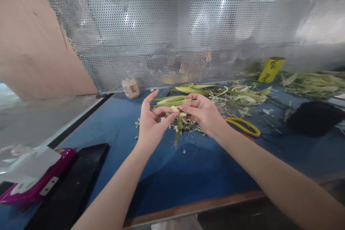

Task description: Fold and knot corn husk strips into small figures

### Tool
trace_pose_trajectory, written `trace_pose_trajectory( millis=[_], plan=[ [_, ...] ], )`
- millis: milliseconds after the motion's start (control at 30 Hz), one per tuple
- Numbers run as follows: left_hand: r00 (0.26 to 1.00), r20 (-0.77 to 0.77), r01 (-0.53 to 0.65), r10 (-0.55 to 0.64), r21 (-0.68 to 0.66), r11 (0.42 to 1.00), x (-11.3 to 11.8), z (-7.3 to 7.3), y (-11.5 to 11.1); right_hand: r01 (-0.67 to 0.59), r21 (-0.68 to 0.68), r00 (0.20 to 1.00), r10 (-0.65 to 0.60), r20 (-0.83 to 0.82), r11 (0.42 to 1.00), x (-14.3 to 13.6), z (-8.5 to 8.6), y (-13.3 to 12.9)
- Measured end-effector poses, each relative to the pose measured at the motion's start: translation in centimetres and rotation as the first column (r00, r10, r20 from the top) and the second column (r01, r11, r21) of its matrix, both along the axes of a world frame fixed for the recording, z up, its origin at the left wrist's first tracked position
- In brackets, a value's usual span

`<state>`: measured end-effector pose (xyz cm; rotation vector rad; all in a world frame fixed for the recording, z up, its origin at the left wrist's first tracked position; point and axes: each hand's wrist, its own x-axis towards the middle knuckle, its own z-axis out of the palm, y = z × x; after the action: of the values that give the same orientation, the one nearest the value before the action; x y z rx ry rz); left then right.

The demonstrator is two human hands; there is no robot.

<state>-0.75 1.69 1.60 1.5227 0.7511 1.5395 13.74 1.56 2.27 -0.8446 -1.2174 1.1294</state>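
Note:
Above the middle of the blue table (pixel 161 172), my left hand (pixel 151 124) and my right hand (pixel 207 115) meet fingertip to fingertip. A pale, rolled strip of what looks like corn husk (pixel 175 109) is pinched between the left thumb and forefinger. The right fingers close on a second short, pale end of husk (pixel 183 114) beside it; whether both ends belong to one strip, I cannot tell. Under the hands lie shredded husk scraps (pixel 185 125). Just behind them are long green husk leaves (pixel 172 100). Yellow scissor-like handles (pixel 245 125) rest near my right wrist.
A perforated metal screen (pixel 161 25) borders the table's back. Along it stand a wrapped roll (pixel 130 88) and a yellow tube (pixel 271 69). Husk heaps (pixel 239 93) and a black bundle (pixel 315 118) lie right. A black tray (pixel 78 176) and magenta holder (pixel 51 176) sit left.

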Motion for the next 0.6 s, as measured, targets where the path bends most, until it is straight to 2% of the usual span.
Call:
trace_pose_trajectory(
  millis=[100,200,367,500,600],
  plan=[
    [1.000,-0.021,0.018,-0.018,0.004,1.000,-0.02,-0.04,0.00,-0.026,-0.019,0.998,0.025,-0.051,0.999,-0.04,-0.06,-0.04],
    [0.999,-0.054,0.010,-0.008,0.023,1.000,-0.02,-0.08,-0.01,-0.018,0.047,0.999,0.020,-0.039,0.999,0.02,-0.17,-0.10],
    [0.996,-0.081,-0.024,0.029,0.069,0.997,-0.06,-0.13,0.10,0.057,0.166,0.996,-0.068,0.061,0.984,0.02,-0.27,-0.26],
    [0.994,-0.096,-0.047,0.060,0.127,0.991,-0.18,-0.32,0.38,0.065,0.129,0.997,-0.070,0.038,0.990,0.04,-0.44,-0.04],
    [0.993,-0.115,-0.009,0.031,0.185,0.983,-0.22,-0.44,0.48,0.102,0.096,0.994,-0.104,0.016,0.990,0.20,-0.51,0.20]
  ],
)
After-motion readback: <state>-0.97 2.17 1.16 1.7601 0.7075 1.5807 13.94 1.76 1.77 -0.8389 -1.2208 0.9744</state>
